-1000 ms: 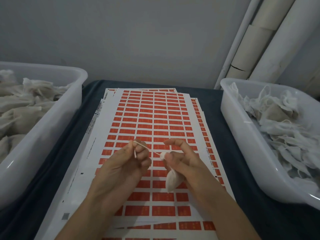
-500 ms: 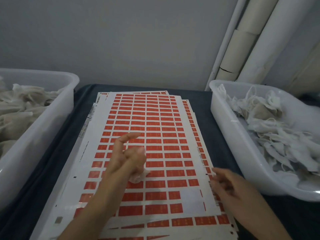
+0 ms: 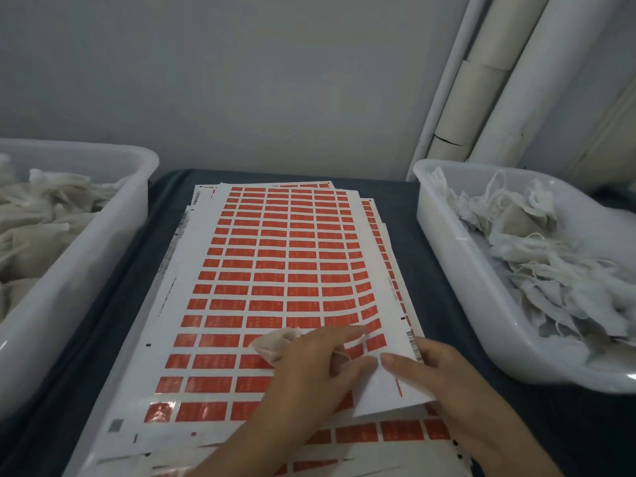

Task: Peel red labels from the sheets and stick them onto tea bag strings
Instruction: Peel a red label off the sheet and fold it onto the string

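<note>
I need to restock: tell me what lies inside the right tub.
The right tub holds a loose heap of white tea bags with strings. Its floor beneath the heap is covered, so the depth cannot be judged.

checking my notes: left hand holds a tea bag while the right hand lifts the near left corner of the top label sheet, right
Not quite. The head view shows the right hand lifting the near right corner of the top label sheet, not the left one. The rest holds: the left hand holds a tea bag.

Top label sheet — red rows, near-right corner lifted — tea bag upon it
</note>
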Demonstrator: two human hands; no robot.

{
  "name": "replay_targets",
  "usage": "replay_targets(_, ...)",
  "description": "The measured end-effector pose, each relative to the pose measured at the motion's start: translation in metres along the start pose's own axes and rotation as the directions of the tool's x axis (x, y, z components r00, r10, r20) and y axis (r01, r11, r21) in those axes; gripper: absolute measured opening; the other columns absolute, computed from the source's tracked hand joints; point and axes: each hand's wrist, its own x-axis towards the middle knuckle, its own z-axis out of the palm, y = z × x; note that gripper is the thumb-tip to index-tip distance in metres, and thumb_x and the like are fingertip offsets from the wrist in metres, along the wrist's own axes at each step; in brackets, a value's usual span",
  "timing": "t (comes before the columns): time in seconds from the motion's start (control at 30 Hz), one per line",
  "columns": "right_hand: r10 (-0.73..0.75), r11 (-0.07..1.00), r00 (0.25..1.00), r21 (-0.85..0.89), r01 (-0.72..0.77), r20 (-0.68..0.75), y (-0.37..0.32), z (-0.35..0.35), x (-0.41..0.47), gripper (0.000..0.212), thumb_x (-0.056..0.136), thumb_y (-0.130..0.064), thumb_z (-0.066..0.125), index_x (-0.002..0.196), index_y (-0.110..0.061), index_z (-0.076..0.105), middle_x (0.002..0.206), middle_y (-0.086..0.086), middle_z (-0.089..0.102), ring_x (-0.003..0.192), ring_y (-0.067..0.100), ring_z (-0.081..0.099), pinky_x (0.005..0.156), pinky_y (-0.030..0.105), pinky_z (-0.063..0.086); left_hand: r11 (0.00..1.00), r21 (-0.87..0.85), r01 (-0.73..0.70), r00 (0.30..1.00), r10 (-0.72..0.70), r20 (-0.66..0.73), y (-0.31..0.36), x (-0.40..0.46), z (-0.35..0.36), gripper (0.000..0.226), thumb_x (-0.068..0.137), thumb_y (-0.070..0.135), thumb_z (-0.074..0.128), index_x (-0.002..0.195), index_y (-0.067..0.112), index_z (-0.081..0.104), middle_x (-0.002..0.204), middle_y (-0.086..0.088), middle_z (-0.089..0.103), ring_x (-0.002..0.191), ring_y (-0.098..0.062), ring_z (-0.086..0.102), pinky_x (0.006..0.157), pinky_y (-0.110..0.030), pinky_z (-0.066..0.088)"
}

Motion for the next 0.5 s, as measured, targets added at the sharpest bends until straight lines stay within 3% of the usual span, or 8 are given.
replay_targets(0.07, -0.019, 1.0, 1.0, -0.003, 0.019, 0.011, 0.0, 0.003, 0.001, 0.027, 0.076, -0.036, 0.065, 0.102, -0.027, 0.063, 0.085, -0.009, 0.073, 0.078, 0.013, 0.071, 0.061, 0.021, 0.054, 0.999, -0.038, -0.029, 1.0, 0.029, -0.012, -0.001, 0.0, -0.001, 0.033, 0.082, 0.044, 0.06, 0.112, 0.051, 0.048, 0.082, 0.036, 0.045, 0.081, 0.025, 0.042, 0.064, 0.006, 0.035)
replay_targets(0.17, -0.095, 0.994, 0.995, -0.061, 0.095, 0.003, -0.002, 0.007, 0.0, 0.036, 0.068, -0.043, 0.063, 0.101, -0.029, 0.062, 0.086, -0.014, 0.072, 0.08, 0.008, 0.07, 0.062, 0.017, 0.054, 0.997, -0.037, -0.069, 0.997, 0.068, -0.028, -0.002, -0.001, -0.004, 0.028, 0.083, 0.039, 0.061, 0.099, 0.053, 0.043, 0.086, 0.037, 0.044, 0.084, 0.026, 0.041, 0.069, 0.004, 0.036)
replay_targets(0.27, -0.21, 0.959, 0.977, -0.191, 0.21, 0.023, -0.003, 0.01, -0.002, 0.034, 0.067, -0.047, 0.058, 0.098, -0.033, 0.059, 0.092, -0.021, 0.069, 0.085, 0.001, 0.067, 0.064, 0.012, 0.052, 0.994, -0.01, -0.105, 0.992, 0.104, -0.064, -0.003, -0.001, -0.006, 0.024, 0.082, 0.036, 0.062, 0.094, 0.05, 0.047, 0.086, 0.039, 0.043, 0.085, 0.022, 0.044, 0.071, 0.002, 0.036)
replay_targets(0.37, -0.271, 0.901, 0.96, -0.332, 0.279, 0.073, -0.005, 0.011, -0.004, 0.036, 0.068, -0.055, 0.049, 0.1, -0.037, 0.052, 0.1, -0.025, 0.063, 0.09, 0.0, 0.064, 0.076, 0.015, 0.053, 0.992, 0.013, -0.126, 0.989, 0.127, -0.077, -0.002, 0.0, -0.009, 0.016, 0.079, 0.043, 0.059, 0.093, 0.045, 0.053, 0.086, 0.038, 0.045, 0.079, 0.013, 0.05, 0.073, 0.0, 0.038)
replay_targets(0.5, -0.293, 0.85, 0.943, -0.409, 0.333, 0.159, -0.008, 0.012, -0.004, 0.037, 0.067, -0.06, 0.044, 0.1, -0.043, 0.047, 0.105, -0.029, 0.058, 0.097, -0.001, 0.06, 0.083, 0.016, 0.052, 0.977, 0.073, -0.2, 0.977, 0.205, -0.062, -0.004, -0.001, -0.012, 0.038, 0.075, 0.051, 0.044, 0.1, 0.032, 0.066, 0.088, 0.039, 0.044, 0.081, 0.018, 0.047, 0.077, 0.003, 0.034)
